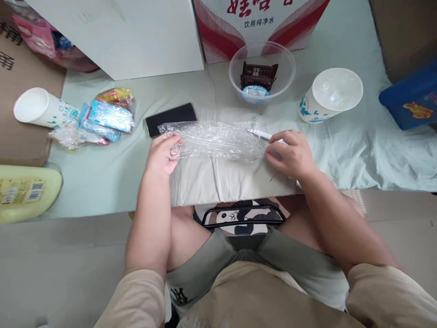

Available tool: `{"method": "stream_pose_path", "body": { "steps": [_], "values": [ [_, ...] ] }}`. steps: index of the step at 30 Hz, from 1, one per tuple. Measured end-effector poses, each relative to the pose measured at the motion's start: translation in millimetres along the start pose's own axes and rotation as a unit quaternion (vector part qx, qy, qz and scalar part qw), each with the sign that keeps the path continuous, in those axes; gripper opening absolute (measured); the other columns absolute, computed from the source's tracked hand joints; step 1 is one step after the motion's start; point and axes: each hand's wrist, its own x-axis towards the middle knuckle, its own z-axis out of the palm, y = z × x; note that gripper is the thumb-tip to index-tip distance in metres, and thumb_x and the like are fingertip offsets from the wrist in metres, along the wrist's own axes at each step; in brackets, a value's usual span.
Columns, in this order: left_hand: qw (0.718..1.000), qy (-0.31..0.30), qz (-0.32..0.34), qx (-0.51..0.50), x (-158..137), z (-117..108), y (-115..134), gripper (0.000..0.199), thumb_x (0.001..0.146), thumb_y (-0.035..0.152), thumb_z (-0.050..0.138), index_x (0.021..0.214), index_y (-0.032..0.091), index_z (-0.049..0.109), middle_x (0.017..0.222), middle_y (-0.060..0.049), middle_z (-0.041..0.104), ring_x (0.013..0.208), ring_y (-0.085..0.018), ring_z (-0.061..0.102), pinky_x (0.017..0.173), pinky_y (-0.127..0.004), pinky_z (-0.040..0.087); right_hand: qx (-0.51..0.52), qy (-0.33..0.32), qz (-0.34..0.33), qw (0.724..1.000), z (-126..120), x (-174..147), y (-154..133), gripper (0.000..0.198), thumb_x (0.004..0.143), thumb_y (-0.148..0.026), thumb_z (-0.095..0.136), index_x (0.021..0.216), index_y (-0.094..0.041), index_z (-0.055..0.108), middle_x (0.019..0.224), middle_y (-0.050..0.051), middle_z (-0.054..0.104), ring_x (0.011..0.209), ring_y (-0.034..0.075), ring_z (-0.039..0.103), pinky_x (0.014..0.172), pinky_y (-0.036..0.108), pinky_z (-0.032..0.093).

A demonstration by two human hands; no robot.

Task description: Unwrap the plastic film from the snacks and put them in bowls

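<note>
Left hand (161,152) pinched clear plastic (215,140) at its 9 o'clock end — rest ran toward 3. Right hand (291,152) gripped white pen-like tool (262,134) — tip toward 10, at plastic's 3 o'clock end.

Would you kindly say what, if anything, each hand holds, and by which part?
The left hand holds plastic by its left end; the right hand, a white tool by its right end.

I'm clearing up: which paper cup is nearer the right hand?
The paper cup right of the clear bowl, beyond the right hand; the other cup is far left, beside wrapped packets.
</note>
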Motion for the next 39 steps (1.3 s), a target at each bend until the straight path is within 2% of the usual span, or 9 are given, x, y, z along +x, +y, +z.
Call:
{"method": "stream_pose_path", "body": {
  "steps": [4, 11, 17, 21, 23, 26, 30, 34, 39],
  "values": [
    [1.0, -0.015, -0.02, -0.002, -1.2, -0.4, 3.2, 0.013, 0.068, 0.008, 0.073, 0.072, 0.016, 0.064, 0.059, 0.001, 0.064, 0.033, 0.001, 0.034, 0.03, -0.011, 0.018, 0.127, -0.045, -0.028, 0.99, -10.4, 0.1, 0.2, 0.025, 0.091, -0.044, 0.064, 0.076, -0.025, 0.073, 0.101, 0.008, 0.075, 0.093, 0.026, 0.066, 0.086, 0.046, 0.048],
    [0.979, -0.185, -0.081, 0.038, -9.6, 2.1, 4.7, 0.021, 0.059, 0.019, 0.083, 0.075, 0.018, 0.069, 0.051, 0.003, 0.058, 0.028, -0.001, 0.028, 0.026, -0.014, 0.012, 0.381, 0.075, 0.125, 0.913, -14.1, 13.3, 9.3, 0.056, 0.096, -0.072, 0.045, 0.081, -0.025, 0.071, 0.091, 0.009, 0.07, 0.093, 0.026, 0.069, 0.09, 0.048, 0.055],
    [0.954, -0.289, -0.077, 0.028, -20.5, 21.2, -3.8, 0.026, 0.056, 0.022, 0.085, 0.073, 0.018, 0.067, 0.05, 0.003, 0.052, 0.032, -0.003, 0.034, 0.03, -0.015, 0.018, 0.499, -0.061, 0.112, 0.857, -5.4, 37.4, 2.5, 0.04, 0.083, -0.06, 0.076, 0.104, -0.026, 0.069, 0.111, 0.007, 0.073, 0.104, 0.024, 0.07, 0.096, 0.046, 0.057],
    [0.922, -0.372, -0.094, 0.051, -28.6, 36.1, -7.7, 0.029, 0.056, 0.027, 0.088, 0.069, 0.017, 0.064, 0.047, 0.003, 0.049, 0.034, -0.005, 0.037, 0.032, -0.017, 0.021, 0.466, -0.16, 0.015, 0.87, 0.3, 54.2, -21.3, 0.06, 0.076, -0.053, 0.083, 0.126, -0.026, 0.064, 0.139, 0.01, 0.065, 0.13, 0.026, 0.061, 0.11, 0.044, 0.049],
    [0.916, -0.384, -0.1, 0.058, -30.4, 39.7, -7.9, 0.028, 0.055, 0.025, 0.088, 0.069, 0.017, 0.064, 0.045, 0.003, 0.049, 0.034, -0.005, 0.038, 0.033, -0.017, 0.023, 0.441, -0.211, -0.02, 0.872, 1.6, 58.0, -32.2, 0.052, 0.078, -0.045, 0.082, 0.121, -0.022, 0.065, 0.129, 0.009, 0.069, 0.12, 0.025, 0.064, 0.103, 0.04, 0.051],
    [0.917, -0.382, -0.097, 0.058, -29.1, 38.9, -7.5, 0.029, 0.056, 0.028, 0.088, 0.071, 0.016, 0.066, 0.046, 0.003, 0.052, 0.032, -0.005, 0.038, 0.031, -0.018, 0.021, 0.426, -0.275, -0.015, 0.862, -0.3, 55.7, -40.9, 0.016, 0.086, -0.033, 0.071, 0.091, -0.02, 0.064, 0.086, 0.001, 0.068, 0.079, 0.014, 0.061, 0.075, 0.029, 0.049],
    [0.916, -0.392, -0.077, 0.031, -21.2, 30.9, -8.7, 0.038, 0.059, 0.038, 0.09, 0.082, 0.015, 0.071, 0.053, 0.0, 0.062, 0.034, -0.007, 0.047, 0.032, -0.018, 0.028, 0.458, -0.303, 0.012, 0.836, -7.8, 43.1, -42.4, 0.025, 0.09, -0.032, 0.067, 0.076, -0.021, 0.05, 0.062, -0.007, 0.045, 0.057, 0.008, 0.039, 0.055, 0.024, 0.033],
    [0.919, -0.388, -0.066, 0.005, -10.1, 26.6, -12.7, 0.06, 0.061, 0.059, 0.087, 0.099, 0.015, 0.075, 0.069, -0.004, 0.074, 0.059, -0.017, 0.07, 0.054, -0.024, 0.055, 0.517, -0.279, 0.044, 0.808, -11.1, 29.9, -46.6, 0.03, 0.092, -0.036, 0.065, 0.075, -0.022, 0.045, 0.06, -0.008, 0.042, 0.053, 0.007, 0.038, 0.052, 0.025, 0.031],
    [0.941, -0.331, -0.063, -0.028, -8.6, 40.3, -28.2, 0.08, 0.079, 0.086, 0.055, 0.114, 0.016, 0.07, 0.097, -0.013, 0.079, 0.094, -0.028, 0.078, 0.075, -0.034, 0.062, 0.49, -0.17, 0.173, 0.838, -0.3, 23.4, -55.7, 0.027, 0.092, -0.039, 0.063, 0.078, -0.023, 0.047, 0.057, -0.007, 0.044, 0.052, 0.009, 0.039, 0.051, 0.027, 0.03]
  ]
}}
